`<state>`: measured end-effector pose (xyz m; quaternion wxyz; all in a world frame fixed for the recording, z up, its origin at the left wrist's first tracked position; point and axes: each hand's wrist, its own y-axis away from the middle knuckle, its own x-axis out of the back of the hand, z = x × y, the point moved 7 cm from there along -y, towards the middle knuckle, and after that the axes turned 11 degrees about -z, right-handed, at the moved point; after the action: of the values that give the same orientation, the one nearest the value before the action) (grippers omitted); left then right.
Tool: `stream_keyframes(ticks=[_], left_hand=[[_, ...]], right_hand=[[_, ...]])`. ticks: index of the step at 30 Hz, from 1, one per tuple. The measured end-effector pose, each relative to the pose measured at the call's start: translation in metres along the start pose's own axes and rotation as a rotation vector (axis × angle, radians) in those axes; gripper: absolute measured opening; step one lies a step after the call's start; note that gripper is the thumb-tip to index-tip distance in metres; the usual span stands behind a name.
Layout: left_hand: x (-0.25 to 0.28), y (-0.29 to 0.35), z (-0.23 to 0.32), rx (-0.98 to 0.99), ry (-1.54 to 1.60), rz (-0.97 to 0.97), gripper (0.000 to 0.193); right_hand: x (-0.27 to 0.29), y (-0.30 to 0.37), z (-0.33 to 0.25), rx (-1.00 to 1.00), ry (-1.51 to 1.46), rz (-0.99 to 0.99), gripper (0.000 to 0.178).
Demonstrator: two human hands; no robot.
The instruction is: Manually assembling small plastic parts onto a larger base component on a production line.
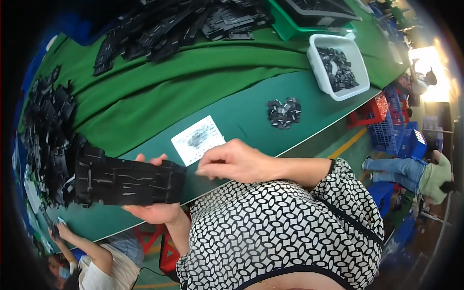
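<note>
A long black moulded plastic part (128,181) with ribs and slots lies across my left hand (153,211), whose fingers wrap round it from beneath. Just beyond the part's right end is my right hand (232,162), its fingers curled together in a pinch. Whatever sits between those fingertips, if anything, is too small to make out. A white sheet of paper (195,140) with dark smudges lies on the green table behind my right hand. Farther right on the table rests a small heap of little black pieces (283,113).
Large piles of black plastic parts (48,140) cover the left and far side (179,26) of the green cloth (159,87). A white bin (316,67) of small black pieces stands at the right. A co-worker (104,263) sits at lower left; another person (425,176) is at right.
</note>
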<state>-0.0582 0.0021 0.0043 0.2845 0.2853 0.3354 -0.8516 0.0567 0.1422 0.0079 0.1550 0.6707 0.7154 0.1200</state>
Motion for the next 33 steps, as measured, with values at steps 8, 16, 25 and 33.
stream_keyframes(ticks=[8, 16, 25, 33], left_hand=[[0.021, -0.006, -0.011, 0.049, 0.228, 0.142, 0.066], [0.018, -0.008, -0.019, 0.074, 0.227, 0.122, 0.059], [0.018, -0.012, -0.022, 0.081, 0.228, 0.131, 0.057], [0.022, -0.01, -0.017, 0.071, 0.207, 0.12, 0.058]], right_hand=[[0.136, 0.103, -0.001, 0.11, 0.739, 0.77, 0.01], [0.148, 0.103, 0.028, -0.086, 0.915, 0.718, 0.016], [0.147, 0.107, 0.026, -0.06, 0.886, 0.749, 0.012], [0.151, 0.106, 0.032, -0.078, 0.252, 0.697, 0.015]])
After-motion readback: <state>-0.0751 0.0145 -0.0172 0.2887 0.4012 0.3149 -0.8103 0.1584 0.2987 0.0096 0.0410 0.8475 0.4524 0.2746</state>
